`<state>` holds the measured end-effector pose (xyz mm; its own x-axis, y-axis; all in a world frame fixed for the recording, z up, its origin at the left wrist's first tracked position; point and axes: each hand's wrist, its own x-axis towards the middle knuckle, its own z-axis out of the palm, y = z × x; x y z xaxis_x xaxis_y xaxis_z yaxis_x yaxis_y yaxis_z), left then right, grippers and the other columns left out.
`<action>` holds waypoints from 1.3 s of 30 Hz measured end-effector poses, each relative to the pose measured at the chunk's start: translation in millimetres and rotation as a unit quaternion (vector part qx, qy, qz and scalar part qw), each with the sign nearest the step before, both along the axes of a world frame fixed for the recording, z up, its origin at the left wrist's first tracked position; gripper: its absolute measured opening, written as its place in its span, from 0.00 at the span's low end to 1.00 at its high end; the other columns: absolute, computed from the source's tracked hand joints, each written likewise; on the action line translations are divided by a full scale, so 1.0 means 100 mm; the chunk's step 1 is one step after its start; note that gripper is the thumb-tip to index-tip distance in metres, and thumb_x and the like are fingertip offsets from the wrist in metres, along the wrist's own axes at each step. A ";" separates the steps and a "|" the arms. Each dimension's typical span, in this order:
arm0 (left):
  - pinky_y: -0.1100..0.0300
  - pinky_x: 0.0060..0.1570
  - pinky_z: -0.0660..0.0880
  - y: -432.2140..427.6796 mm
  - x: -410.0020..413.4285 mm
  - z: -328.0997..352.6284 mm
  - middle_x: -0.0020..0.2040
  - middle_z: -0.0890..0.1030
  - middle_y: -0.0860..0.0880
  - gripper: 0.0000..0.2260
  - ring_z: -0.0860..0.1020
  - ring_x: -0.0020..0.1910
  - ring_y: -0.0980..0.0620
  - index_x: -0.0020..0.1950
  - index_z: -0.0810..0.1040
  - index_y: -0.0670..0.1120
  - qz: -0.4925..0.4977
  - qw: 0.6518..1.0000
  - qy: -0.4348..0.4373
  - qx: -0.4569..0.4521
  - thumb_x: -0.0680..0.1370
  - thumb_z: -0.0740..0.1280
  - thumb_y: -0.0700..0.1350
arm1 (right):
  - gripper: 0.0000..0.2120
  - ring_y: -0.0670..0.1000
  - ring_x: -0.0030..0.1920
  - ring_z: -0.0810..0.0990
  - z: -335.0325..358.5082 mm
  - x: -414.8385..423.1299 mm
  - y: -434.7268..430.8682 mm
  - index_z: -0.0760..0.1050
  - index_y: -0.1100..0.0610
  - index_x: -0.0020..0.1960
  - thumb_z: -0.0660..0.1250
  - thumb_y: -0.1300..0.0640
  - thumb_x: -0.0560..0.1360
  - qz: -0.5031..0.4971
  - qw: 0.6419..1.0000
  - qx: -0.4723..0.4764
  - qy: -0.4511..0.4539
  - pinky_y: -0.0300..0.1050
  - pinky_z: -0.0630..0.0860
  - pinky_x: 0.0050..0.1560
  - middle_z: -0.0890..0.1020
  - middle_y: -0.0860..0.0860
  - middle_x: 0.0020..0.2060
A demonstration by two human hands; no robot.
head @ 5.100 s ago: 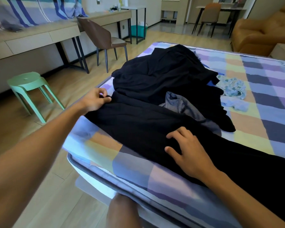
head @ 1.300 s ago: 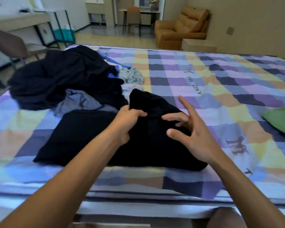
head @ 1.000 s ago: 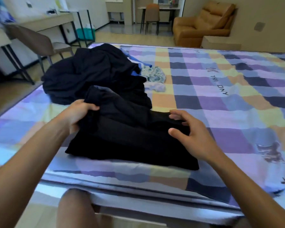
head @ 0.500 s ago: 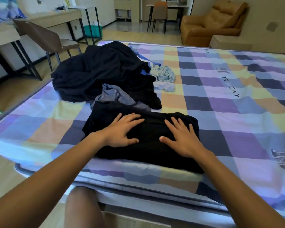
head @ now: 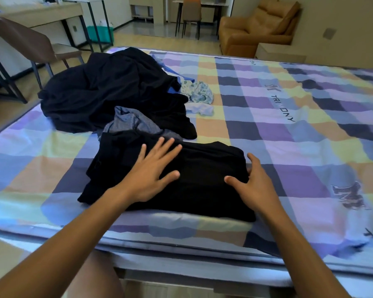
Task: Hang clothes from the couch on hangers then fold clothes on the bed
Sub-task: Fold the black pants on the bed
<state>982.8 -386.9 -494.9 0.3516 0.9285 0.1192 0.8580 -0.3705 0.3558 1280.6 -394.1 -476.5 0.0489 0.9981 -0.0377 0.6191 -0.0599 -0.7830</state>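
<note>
My left hand (head: pixel 151 177) presses flat, fingers (head: pixel 158 150) spread, on the folded black cloth bundle (head: pixel 192 179) near the front edge of the checked bed (head: pixel 289 147). My right hand (head: pixel 254 186) cups its side (fingers loose). A rough push could unfold it.

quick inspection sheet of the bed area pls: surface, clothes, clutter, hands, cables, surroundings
Surface: bed with a checked sheet, lightly wrinkled.
Job's things: folded black garment near the front edge; heap of dark clothes behind it to the left, not folded; grey garment between them, partly under the heap.
Clutter: floral cloth and small white cloth beside the heap.
Grippers: left hand flat, fingers spread, pressing on the folded black garment; right hand at its right edge, thumb on top.
Cables: nothing seen.
Surroundings: brown chair and desk left of the bed; tan couch beyond it.
</note>
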 end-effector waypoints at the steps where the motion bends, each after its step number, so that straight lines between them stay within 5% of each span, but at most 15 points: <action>1: 0.39 0.77 0.34 -0.01 0.04 -0.05 0.82 0.40 0.59 0.39 0.32 0.79 0.59 0.82 0.46 0.60 -0.013 0.999 0.030 -0.014 0.75 0.42 0.76 | 0.43 0.50 0.66 0.74 0.03 0.01 0.00 0.55 0.43 0.80 0.76 0.50 0.73 0.017 0.999 -0.016 0.035 0.51 0.73 0.65 0.73 0.45 0.67; 6: 0.41 0.75 0.29 -0.05 0.04 -0.12 0.81 0.36 0.60 0.46 0.30 0.78 0.59 0.82 0.44 0.60 -0.007 0.996 0.071 -0.052 0.69 0.46 0.82 | 0.41 0.49 0.62 0.77 0.20 -0.05 0.04 0.61 0.41 0.79 0.77 0.59 0.72 0.063 0.986 -0.093 0.124 0.43 0.77 0.60 0.74 0.47 0.69; 9: 0.54 0.77 0.33 0.01 0.01 -0.02 0.81 0.49 0.61 0.41 0.41 0.80 0.63 0.82 0.54 0.57 0.001 0.983 -0.133 -0.128 0.74 0.57 0.75 | 0.40 0.44 0.55 0.79 0.48 -0.24 0.08 0.66 0.41 0.76 0.75 0.64 0.71 0.080 0.982 -0.078 0.149 0.29 0.76 0.41 0.76 0.50 0.66; 11: 0.65 0.75 0.53 0.12 -0.07 0.16 0.77 0.65 0.59 0.35 0.60 0.79 0.60 0.80 0.63 0.54 0.067 0.918 -0.339 -0.192 0.76 0.60 0.68 | 0.43 0.46 0.58 0.79 0.77 -0.51 0.09 0.64 0.42 0.78 0.76 0.67 0.69 0.115 0.986 -0.027 0.116 0.26 0.75 0.40 0.75 0.49 0.68; 13: 0.61 0.66 0.70 0.08 -0.21 0.39 0.71 0.76 0.53 0.29 0.75 0.71 0.53 0.76 0.70 0.53 0.120 0.842 -0.477 -0.222 0.80 0.54 0.67 | 0.48 0.44 0.63 0.76 1.03 -0.86 0.08 0.60 0.44 0.80 0.77 0.66 0.68 0.181 0.980 0.036 0.078 0.24 0.74 0.48 0.72 0.45 0.70; 16: 0.49 0.58 0.76 -0.08 -0.48 0.68 0.64 0.82 0.43 0.35 0.82 0.60 0.44 0.72 0.75 0.49 0.156 0.706 -0.642 -0.254 0.79 0.50 0.71 | 0.51 0.44 0.64 0.78 1.18 -1.42 0.00 0.49 0.41 0.82 0.77 0.61 0.72 0.324 0.938 0.015 0.122 0.35 0.75 0.62 0.67 0.46 0.75; 19: 0.49 0.58 0.78 -0.26 -0.72 0.75 0.58 0.85 0.41 0.30 0.84 0.56 0.42 0.64 0.82 0.46 0.215 0.664 -0.664 -0.267 0.80 0.56 0.68 | 0.46 0.48 0.76 0.67 0.88 -1.79 -0.04 0.44 0.40 0.82 0.73 0.52 0.77 0.389 0.913 -0.048 0.114 0.44 0.67 0.74 0.60 0.46 0.80; 21: 0.47 0.59 0.79 -0.26 -0.83 0.62 0.57 0.85 0.41 0.19 0.84 0.55 0.42 0.63 0.81 0.45 0.275 0.702 -0.614 -0.234 0.81 0.66 0.57 | 0.39 0.48 0.80 0.56 0.52 -1.88 -0.01 0.46 0.46 0.83 0.67 0.48 0.81 0.402 0.915 -0.031 0.013 0.46 0.57 0.78 0.56 0.46 0.81; 24: 0.45 0.60 0.79 -0.18 -0.95 0.40 0.55 0.84 0.43 0.15 0.83 0.54 0.43 0.61 0.77 0.45 0.342 0.823 -0.443 -0.099 0.76 0.75 0.40 | 0.31 0.50 0.82 0.46 0.12 -1.93 -0.03 0.51 0.50 0.83 0.58 0.44 0.84 0.405 0.905 0.003 -0.131 0.55 0.46 0.81 0.51 0.49 0.82; 29: 0.53 0.56 0.76 0.16 -0.98 0.54 0.54 0.81 0.49 0.12 0.79 0.56 0.47 0.59 0.75 0.47 0.303 0.902 -0.305 0.044 0.78 0.72 0.44 | 0.27 0.49 0.82 0.43 0.18 -1.99 0.05 0.54 0.48 0.82 0.52 0.43 0.86 0.345 0.933 0.055 -0.086 0.56 0.39 0.79 0.51 0.48 0.82; 34: 0.49 0.46 0.72 0.27 -1.07 0.30 0.54 0.81 0.41 0.19 0.79 0.54 0.36 0.61 0.73 0.47 0.397 0.914 -0.067 0.045 0.80 0.65 0.60 | 0.30 0.50 0.81 0.37 -0.17 -1.98 -0.13 0.49 0.45 0.83 0.48 0.37 0.84 0.326 0.922 0.063 -0.198 0.61 0.35 0.78 0.44 0.48 0.83; 37: 0.48 0.47 0.73 0.12 -1.11 0.13 0.53 0.81 0.43 0.26 0.79 0.53 0.37 0.57 0.71 0.45 0.446 0.888 -0.113 0.025 0.78 0.62 0.68 | 0.30 0.48 0.81 0.36 -0.21 -1.94 -0.20 0.54 0.44 0.82 0.51 0.36 0.83 0.295 0.946 0.043 -0.129 0.59 0.35 0.78 0.43 0.46 0.82; 39: 0.46 0.53 0.74 0.00 -1.16 0.14 0.59 0.79 0.43 0.31 0.78 0.58 0.38 0.61 0.72 0.44 0.460 0.876 -0.144 -0.011 0.76 0.62 0.71 | 0.28 0.48 0.81 0.41 -0.17 -1.87 -0.24 0.61 0.45 0.80 0.58 0.39 0.82 0.245 0.969 0.023 -0.033 0.57 0.46 0.80 0.43 0.46 0.82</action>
<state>866.8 -386.6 -480.5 -0.5882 0.8066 0.0583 0.6632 0.4398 0.6057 1094.1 -418.3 -493.2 -0.4306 0.9025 -0.0046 0.6131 0.2887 -0.7353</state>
